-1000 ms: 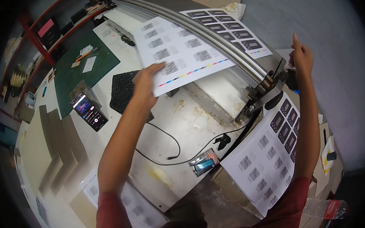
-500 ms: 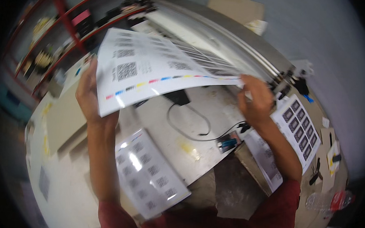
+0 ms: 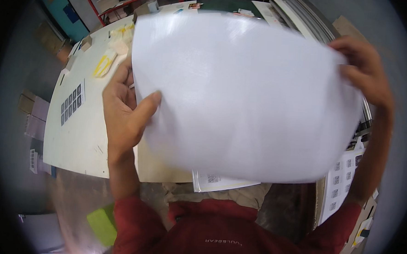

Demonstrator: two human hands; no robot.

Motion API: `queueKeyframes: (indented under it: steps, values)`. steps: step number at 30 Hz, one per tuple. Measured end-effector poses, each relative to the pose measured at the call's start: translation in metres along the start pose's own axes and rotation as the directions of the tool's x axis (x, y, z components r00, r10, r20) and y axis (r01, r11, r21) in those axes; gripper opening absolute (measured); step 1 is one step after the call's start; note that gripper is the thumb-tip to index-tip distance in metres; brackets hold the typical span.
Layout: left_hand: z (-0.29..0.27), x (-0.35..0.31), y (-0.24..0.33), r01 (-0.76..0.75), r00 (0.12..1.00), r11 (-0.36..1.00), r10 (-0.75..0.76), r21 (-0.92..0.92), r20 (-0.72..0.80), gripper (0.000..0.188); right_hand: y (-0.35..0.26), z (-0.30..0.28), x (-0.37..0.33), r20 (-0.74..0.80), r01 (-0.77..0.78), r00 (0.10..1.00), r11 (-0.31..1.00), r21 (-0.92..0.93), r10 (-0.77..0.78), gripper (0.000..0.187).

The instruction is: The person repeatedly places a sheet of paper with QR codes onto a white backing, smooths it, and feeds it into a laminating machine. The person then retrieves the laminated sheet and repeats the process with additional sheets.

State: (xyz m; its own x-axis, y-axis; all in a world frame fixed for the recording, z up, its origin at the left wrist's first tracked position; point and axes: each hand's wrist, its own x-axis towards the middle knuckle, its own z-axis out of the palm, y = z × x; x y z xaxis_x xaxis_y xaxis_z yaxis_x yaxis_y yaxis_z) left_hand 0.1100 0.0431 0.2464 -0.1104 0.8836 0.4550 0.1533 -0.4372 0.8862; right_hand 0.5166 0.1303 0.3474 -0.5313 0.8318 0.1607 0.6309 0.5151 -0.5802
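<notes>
A large glossy white sheet [image 3: 246,92] is held up in front of me, its blank side showing and its lower part slightly blurred. My left hand [image 3: 128,107] grips its left edge, with the thumb lying on the blank face. At the upper right corner, my right hand [image 3: 363,66] pinches the sheet between thumb and fingers. Below it, partly covered, a printed sheet with code squares [image 3: 223,182] lies at the table's near edge. More printed sheets [image 3: 336,187] rest beside my right forearm.
On the white table [image 3: 82,150] to the left lie a small sheet of dark labels [image 3: 72,104] and yellow-marked scraps [image 3: 105,63]. Red shelving [image 3: 141,2] stands at the back. A grey machine [image 3: 306,17] runs along the far right. A green box [image 3: 101,225] sits on the floor.
The sheet has been turned from its printed side to its blank side. My right hand has moved up and right. The view has swung toward the left part of the table.
</notes>
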Motion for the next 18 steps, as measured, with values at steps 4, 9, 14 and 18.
queueKeyframes:
  steps: [4, 9, 14, 18]
  values:
    - [-0.062, -0.038, -0.087, 0.424, 0.901, 0.886, -0.433, 0.188, 0.011, 0.070, 0.049, 0.150, 0.050, 0.116, 0.030, 0.993, 0.983, -0.180, -0.009, 0.041]
    - [-0.112, -0.090, -0.191, 0.648, 0.756, 0.714, -0.645, 0.266, -0.109, 0.071, 0.088, 0.329, 0.089, 0.127, 0.075, 0.991, 0.968, -0.240, -0.045, 0.038]
    - [-0.117, -0.089, -0.225, 0.620, 0.776, 0.703, -0.616, 0.349, -0.138, 0.074, 0.096, 0.349, 0.090, 0.020, 0.079, 0.997, 0.952, -0.294, -0.076, 0.035]
    - [-0.125, -0.097, -0.238, 0.631, 0.768, 0.709, -0.628, 0.313, -0.127, 0.076, 0.098, 0.348, 0.089, -0.008, 0.127, 0.991, 0.943, -0.309, -0.136, 0.033]
